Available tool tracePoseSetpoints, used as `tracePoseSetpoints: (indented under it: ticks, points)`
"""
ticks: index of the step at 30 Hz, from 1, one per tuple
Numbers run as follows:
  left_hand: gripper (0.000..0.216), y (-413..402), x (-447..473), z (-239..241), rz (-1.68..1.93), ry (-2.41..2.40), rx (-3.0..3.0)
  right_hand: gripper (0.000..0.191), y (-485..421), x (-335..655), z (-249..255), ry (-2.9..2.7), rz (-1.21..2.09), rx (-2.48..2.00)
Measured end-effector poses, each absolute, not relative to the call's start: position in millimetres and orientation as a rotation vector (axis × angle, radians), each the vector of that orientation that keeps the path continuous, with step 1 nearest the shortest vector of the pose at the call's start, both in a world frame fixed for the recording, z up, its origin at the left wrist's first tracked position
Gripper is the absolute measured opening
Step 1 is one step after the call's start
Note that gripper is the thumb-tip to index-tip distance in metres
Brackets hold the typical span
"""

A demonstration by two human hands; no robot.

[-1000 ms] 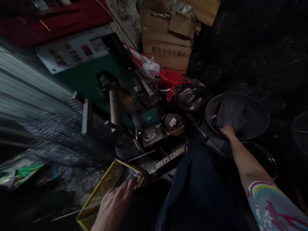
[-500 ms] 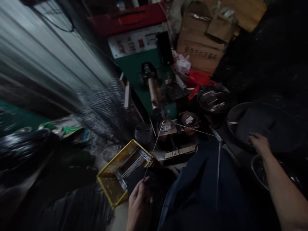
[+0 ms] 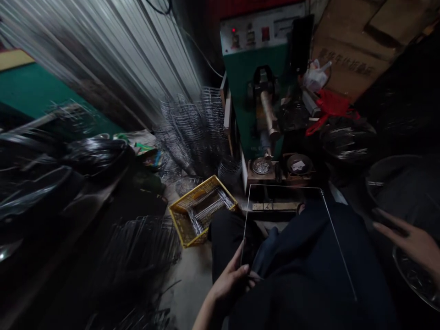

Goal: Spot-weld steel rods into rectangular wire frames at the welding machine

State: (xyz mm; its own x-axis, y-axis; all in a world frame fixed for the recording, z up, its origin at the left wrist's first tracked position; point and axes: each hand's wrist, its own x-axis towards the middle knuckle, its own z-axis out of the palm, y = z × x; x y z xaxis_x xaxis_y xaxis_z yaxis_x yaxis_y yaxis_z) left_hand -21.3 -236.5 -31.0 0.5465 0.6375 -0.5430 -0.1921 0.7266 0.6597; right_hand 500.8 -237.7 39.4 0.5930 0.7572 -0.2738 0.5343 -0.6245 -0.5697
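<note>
Evidently this is a cramped corner: the corrugated metal wall (image 3: 144,59) runs down one side, and the green machine (image 3: 240,91) stands close by, its switches facing the seated person, presumably to be workable from the seat. Bent wire stacks (image 3: 192,128) lean between the two, perhaps for support. A dark tub (image 3: 378,172) sits at the person's right, I'd guess for easy reach. Smaller, the yellow crate (image 3: 180,224) rests just beside the left knee; the metal wire pieces (image 3: 209,208) in it lie largely alongside each other, likely to avoid tangling. Over the dark cloth (image 3: 309,256) of the lap is the three-sided wire frame (image 3: 285,186). The left hand (image 3: 229,278) has thumb and fingers closed around one leg, which seems to carry the crossbar out ahead. The right hand (image 3: 410,240), near the tub's rim, stretches its fingers; blur and gloom hide whether it holds anything. Smallest, a dish of shiny bits (image 3: 261,166) sits beneath the machine's arm, probably for convenience.
</note>
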Motion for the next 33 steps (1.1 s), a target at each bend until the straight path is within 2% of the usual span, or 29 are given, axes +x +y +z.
tracePoseSetpoints:
  ticks: [4,12,16,20,25,29,33]
  points:
    - [0.099,-237,-21,-33,0.550,0.804,0.541,0.078,-228,486,49,-1.149,0.706,-2.514]
    - [0.092,-206,-27,-32,0.643,0.805,0.636,0.079,-205,458,46,-1.463,0.534,-2.396]
    - [0.084,-158,-38,-20,0.676,0.893,0.736,0.075,-195,441,51,-1.551,0.515,-2.319]
    - [0.064,-90,-45,-12,0.815,0.953,0.860,0.066,-171,427,52,-1.579,0.389,-2.130]
    - [0.052,-33,-23,-16,0.848,0.903,0.836,0.066,-138,419,22,-1.423,0.467,-1.958]
    - [0.047,-29,-8,-22,0.862,0.914,0.775,0.061,-130,416,-2,-1.487,0.326,-2.004]
    - [0.057,-67,9,-27,0.963,0.964,0.694,0.065,-134,419,-14,-1.365,0.245,-2.050]
